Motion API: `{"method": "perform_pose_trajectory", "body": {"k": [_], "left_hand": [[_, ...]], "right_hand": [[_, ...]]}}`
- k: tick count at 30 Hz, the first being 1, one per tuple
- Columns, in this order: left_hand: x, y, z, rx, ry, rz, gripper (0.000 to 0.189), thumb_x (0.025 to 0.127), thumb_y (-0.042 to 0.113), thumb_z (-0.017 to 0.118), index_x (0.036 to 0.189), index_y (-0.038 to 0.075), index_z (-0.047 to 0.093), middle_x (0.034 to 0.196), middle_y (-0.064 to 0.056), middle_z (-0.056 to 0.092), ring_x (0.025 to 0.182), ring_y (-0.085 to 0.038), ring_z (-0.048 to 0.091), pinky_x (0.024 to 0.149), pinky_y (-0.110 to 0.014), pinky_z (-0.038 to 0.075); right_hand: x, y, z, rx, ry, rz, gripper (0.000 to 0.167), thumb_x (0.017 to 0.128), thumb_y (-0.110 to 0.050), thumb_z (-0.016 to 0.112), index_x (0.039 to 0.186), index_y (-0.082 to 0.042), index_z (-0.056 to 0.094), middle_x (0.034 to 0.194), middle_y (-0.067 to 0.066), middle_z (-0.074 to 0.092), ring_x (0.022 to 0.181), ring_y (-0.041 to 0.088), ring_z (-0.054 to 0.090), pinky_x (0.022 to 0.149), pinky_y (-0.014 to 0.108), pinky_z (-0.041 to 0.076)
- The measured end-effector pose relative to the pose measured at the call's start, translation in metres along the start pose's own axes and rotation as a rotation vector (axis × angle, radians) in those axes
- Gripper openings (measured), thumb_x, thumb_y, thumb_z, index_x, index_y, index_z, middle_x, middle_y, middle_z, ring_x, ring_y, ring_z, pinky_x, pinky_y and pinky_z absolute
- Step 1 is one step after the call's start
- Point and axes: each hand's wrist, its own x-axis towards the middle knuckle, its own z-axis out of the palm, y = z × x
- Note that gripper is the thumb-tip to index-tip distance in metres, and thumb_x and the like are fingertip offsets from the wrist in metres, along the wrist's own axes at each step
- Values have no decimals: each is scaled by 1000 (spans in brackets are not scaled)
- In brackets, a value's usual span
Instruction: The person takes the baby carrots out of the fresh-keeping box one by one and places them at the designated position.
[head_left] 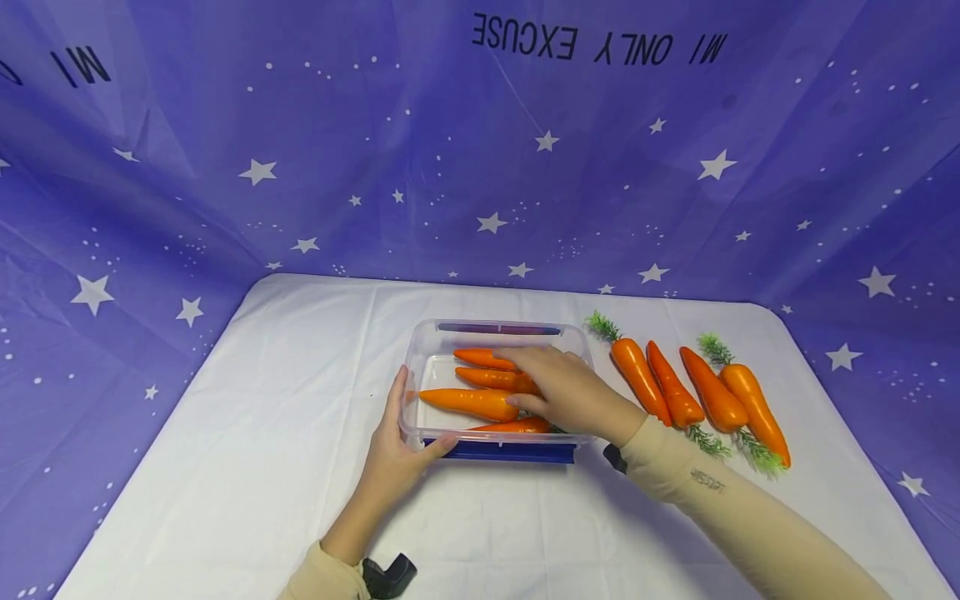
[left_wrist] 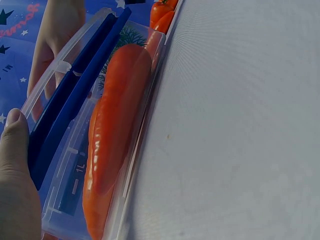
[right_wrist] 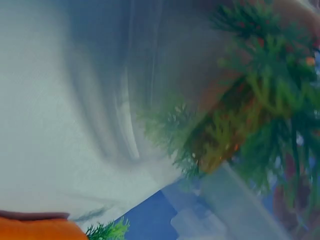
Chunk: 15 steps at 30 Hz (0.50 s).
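Observation:
A clear plastic box with blue latch flaps stands on the white-covered table. My left hand holds its left end, thumb over the front rim and fingers along the side wall. Several orange carrots lie in it, tips to the left, one of them a yellower carrot. My right hand reaches into the box from the right, thumb and fingers around a carrot in the middle. Its leafy end is hidden under the hand in the head view. Green leaves fill the right side of the right wrist view.
Several more carrots with green tops lie right of the box, among them a carrot nearest it and a lumpy yellow-orange carrot at the far right. A purple star-printed cloth hangs behind the table.

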Motion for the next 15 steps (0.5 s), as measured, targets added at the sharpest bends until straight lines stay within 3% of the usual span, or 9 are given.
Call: {"method": "perform_pose_trajectory", "body": {"k": [2,6,9,15], "left_hand": [[0,0,0,0,1,-2,113,76,34,87,157,46,9,151,-16,44,133,-31,51,112,-56,39],[0,-1,0,5,3,-5,113,75,35,87,157,46,9,152,-15,43,134,-32,50,112,-57,39],[0,-1,1,10,1,-9,113,76,36,87,156,46,9,154,-15,41,136,-33,48,112,-58,38],[0,-1,0,5,-1,-7,111,76,35,87,156,47,10,152,-15,43,134,-33,50,112,-58,38]], "right_hand": [[1,-1,3,2,-14,-23,72,93,-32,70,154,-38,31,147,-10,52,131,19,53,106,45,46],[5,-1,8,8,-22,-81,77,91,-31,73,154,-38,30,143,-6,57,109,17,59,94,38,48],[7,-1,12,-9,-31,-109,68,90,-31,75,150,-27,43,140,-4,59,94,17,55,86,35,46],[9,0,14,-33,-108,-86,59,89,-33,75,142,-18,53,138,-2,62,109,19,59,95,41,48]]}}
